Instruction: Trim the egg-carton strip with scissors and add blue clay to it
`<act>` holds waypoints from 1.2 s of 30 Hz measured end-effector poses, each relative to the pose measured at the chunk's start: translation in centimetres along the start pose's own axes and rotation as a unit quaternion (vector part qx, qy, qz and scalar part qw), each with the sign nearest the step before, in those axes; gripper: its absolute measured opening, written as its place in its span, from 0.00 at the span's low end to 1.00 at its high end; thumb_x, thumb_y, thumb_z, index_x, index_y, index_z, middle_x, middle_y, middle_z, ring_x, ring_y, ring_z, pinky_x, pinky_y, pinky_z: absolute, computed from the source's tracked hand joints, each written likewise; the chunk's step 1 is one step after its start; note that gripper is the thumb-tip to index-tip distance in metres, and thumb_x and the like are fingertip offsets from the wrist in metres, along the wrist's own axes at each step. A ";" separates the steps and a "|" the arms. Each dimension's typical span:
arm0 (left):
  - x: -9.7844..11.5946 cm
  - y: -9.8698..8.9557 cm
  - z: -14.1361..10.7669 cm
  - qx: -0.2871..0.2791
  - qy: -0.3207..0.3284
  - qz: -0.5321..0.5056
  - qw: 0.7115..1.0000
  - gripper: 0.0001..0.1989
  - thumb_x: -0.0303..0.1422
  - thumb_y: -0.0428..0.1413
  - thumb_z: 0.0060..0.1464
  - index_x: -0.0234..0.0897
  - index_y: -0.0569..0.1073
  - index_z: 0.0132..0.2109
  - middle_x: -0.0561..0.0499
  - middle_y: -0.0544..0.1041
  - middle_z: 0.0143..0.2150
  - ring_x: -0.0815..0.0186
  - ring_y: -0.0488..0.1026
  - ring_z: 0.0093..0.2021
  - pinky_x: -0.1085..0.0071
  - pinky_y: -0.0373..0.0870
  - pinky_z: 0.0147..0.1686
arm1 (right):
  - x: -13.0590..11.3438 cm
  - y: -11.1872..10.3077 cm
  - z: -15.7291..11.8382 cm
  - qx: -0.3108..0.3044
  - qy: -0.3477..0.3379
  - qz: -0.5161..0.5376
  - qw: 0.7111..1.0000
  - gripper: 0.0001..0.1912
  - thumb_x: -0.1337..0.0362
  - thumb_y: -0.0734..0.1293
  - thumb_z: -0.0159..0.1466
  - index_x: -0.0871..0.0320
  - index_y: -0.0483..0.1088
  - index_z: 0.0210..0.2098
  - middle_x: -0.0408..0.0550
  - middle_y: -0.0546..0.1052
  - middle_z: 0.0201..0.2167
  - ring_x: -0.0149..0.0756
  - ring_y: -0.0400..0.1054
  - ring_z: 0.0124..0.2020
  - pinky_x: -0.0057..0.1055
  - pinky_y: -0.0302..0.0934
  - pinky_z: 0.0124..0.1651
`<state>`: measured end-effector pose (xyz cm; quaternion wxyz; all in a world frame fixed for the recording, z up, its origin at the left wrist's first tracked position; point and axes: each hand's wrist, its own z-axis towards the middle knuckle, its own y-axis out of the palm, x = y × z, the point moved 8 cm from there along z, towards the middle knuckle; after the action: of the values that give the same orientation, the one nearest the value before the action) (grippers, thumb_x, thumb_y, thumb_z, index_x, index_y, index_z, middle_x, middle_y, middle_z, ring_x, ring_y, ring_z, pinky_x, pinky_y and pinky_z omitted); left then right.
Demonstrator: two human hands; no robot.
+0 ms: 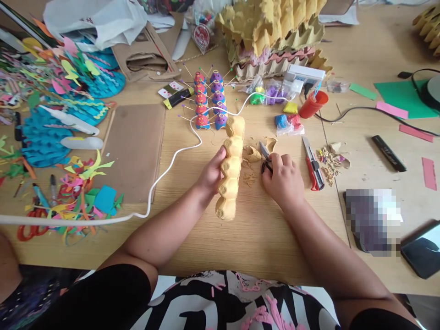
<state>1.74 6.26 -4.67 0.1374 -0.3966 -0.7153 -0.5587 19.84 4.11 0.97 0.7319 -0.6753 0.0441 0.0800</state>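
My left hand [211,174] grips a yellow egg-carton strip [231,169] from its left side. The strip is a single row of several cups, held lengthwise away from me above the table. To its right, my right hand [283,178] lies closed on the dark handles of small scissors [264,150], whose blades point away from me. Torn yellow carton scraps [252,154] lie by the blades. Beyond the strip stand two rows of painted carton figures, one red and blue [202,98], the other purple [218,97], with pins sticking out.
A white cable [175,158] crosses the table [192,243] at the left. At the right are a red cutter [314,169], a red cup [313,104] and a black marker [388,153]. Stacked egg trays [271,36] stand at the back. Cardboard [135,151] and paper scraps lie left.
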 end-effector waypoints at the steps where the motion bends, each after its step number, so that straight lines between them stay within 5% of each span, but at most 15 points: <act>1: 0.1 0.1 0.0 0.000 0.004 0.000 1.000 0.16 0.54 0.65 0.61 0.47 0.81 0.39 0.49 0.80 0.29 0.50 0.83 0.40 0.57 0.77 0.39 | 0.1 0.0 0.0 -0.004 0.003 -0.001 1.000 0.18 0.65 0.62 0.71 0.62 0.73 0.58 0.65 0.77 0.50 0.56 0.71 0.47 0.44 0.65 0.45; 6: 0.1 0.3 -0.1 -0.006 0.005 0.012 1.000 0.15 0.52 0.65 0.61 0.47 0.81 0.38 0.49 0.78 0.29 0.54 0.80 0.36 0.59 0.75 0.38 | 1.3 0.3 0.5 -0.036 0.026 0.035 0.998 0.20 0.63 0.65 0.71 0.60 0.74 0.60 0.63 0.79 0.48 0.51 0.73 0.41 0.40 0.62 0.41; 9: -0.2 0.2 0.0 -0.014 -0.001 0.011 1.000 0.17 0.53 0.66 0.60 0.46 0.81 0.38 0.50 0.77 0.29 0.59 0.76 0.30 0.62 0.70 0.33 | 2.2 0.5 1.0 -0.012 0.041 0.173 0.984 0.17 0.60 0.69 0.68 0.55 0.76 0.56 0.53 0.78 0.39 0.45 0.71 0.37 0.37 0.61 0.39; 11: -0.5 0.3 -0.1 -0.020 -0.012 0.013 1.000 0.18 0.54 0.66 0.59 0.45 0.80 0.38 0.50 0.76 0.29 0.61 0.73 0.28 0.64 0.68 0.30 | 2.8 1.0 1.3 -0.003 0.063 0.338 0.939 0.18 0.57 0.71 0.66 0.53 0.75 0.53 0.45 0.74 0.33 0.39 0.68 0.33 0.35 0.60 0.37; 16: -0.3 0.5 -0.6 -0.002 -0.014 0.022 1.000 0.16 0.51 0.66 0.61 0.43 0.81 0.40 0.49 0.79 0.31 0.64 0.73 0.26 0.68 0.67 0.27 | 1.4 3.0 1.5 -0.091 0.101 0.657 0.742 0.37 0.47 0.83 0.53 0.50 0.70 0.56 0.40 0.76 0.33 0.32 0.66 0.29 0.30 0.58 0.32; 18: -0.1 0.6 -0.7 0.003 -0.015 0.025 1.000 0.15 0.50 0.65 0.63 0.43 0.81 0.41 0.49 0.80 0.31 0.65 0.73 0.26 0.69 0.67 0.26 | 0.5 3.0 1.1 -0.124 0.091 0.682 0.715 0.37 0.48 0.85 0.50 0.51 0.73 0.54 0.39 0.76 0.32 0.30 0.64 0.28 0.30 0.57 0.31; 22: -0.1 0.5 -0.7 -0.002 -0.018 0.038 0.999 0.16 0.50 0.64 0.64 0.43 0.81 0.41 0.50 0.78 0.30 0.65 0.71 0.25 0.69 0.66 0.25 | -0.5 2.6 0.5 -0.150 0.050 0.659 0.735 0.27 0.50 0.83 0.56 0.52 0.74 0.48 0.38 0.72 0.28 0.31 0.64 0.27 0.31 0.61 0.31; 27: -0.1 0.3 -0.5 -0.010 0.006 0.046 0.999 0.19 0.54 0.66 0.60 0.43 0.82 0.41 0.47 0.79 0.31 0.55 0.78 0.33 0.61 0.72 0.34 | -0.9 3.2 0.2 -0.163 0.040 0.649 0.742 0.27 0.43 0.79 0.61 0.50 0.68 0.48 0.33 0.68 0.24 0.29 0.61 0.22 0.30 0.56 0.26; 31: 0.1 0.4 -0.5 0.006 0.027 0.043 0.999 0.17 0.53 0.67 0.59 0.44 0.82 0.40 0.44 0.82 0.35 0.48 0.82 0.42 0.57 0.75 0.39 | -1.3 2.4 0.1 -0.126 0.009 0.604 0.787 0.29 0.39 0.79 0.60 0.52 0.70 0.46 0.34 0.62 0.23 0.29 0.54 0.24 0.31 0.50 0.28; 36: 0.2 0.4 -0.6 0.012 0.029 0.039 0.999 0.16 0.52 0.66 0.60 0.45 0.82 0.40 0.45 0.83 0.35 0.48 0.82 0.43 0.57 0.74 0.41 | -2.0 1.1 -0.5 -0.102 -0.039 0.515 0.850 0.29 0.38 0.77 0.62 0.53 0.71 0.47 0.38 0.66 0.28 0.33 0.60 0.30 0.32 0.55 0.34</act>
<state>1.74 5.83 -4.12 0.1843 -0.4060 -0.7017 -0.5557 17.76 3.58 0.22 0.5140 -0.6230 0.3482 0.4758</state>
